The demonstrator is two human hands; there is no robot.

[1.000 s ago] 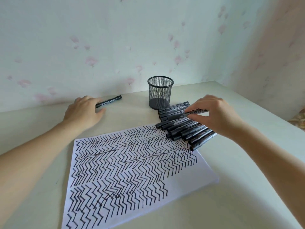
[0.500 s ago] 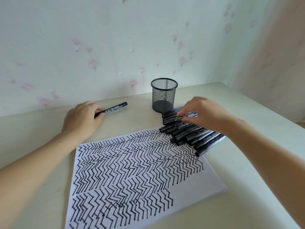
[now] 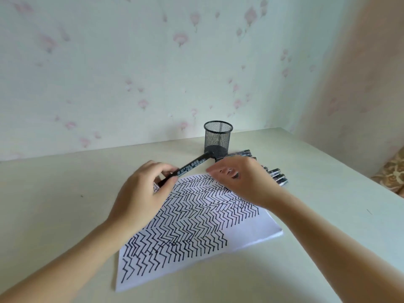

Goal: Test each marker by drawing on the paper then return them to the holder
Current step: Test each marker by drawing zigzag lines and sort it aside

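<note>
My left hand (image 3: 142, 193) grips a black marker (image 3: 190, 165) by its lower end above the top edge of the paper (image 3: 196, 217). The marker's capped end points up and right at the foot of the black mesh holder (image 3: 218, 136). My right hand (image 3: 247, 184) is blurred, with its fingertips just below and right of that marker. A dark patch shows between its fingers, and I cannot tell whether it holds anything. Behind it lies a pile of several black markers (image 3: 277, 174), mostly hidden. Black zigzag lines cover most of the paper.
The pale table (image 3: 65, 193) meets a flowered wall right behind the holder. The table's right edge (image 3: 349, 171) runs diagonally, with a patterned fabric (image 3: 391, 171) beyond it.
My left hand picked the lone marker up off the table and carried it right, over the paper's top edge. My right hand left the pile and moved left toward that marker.
</note>
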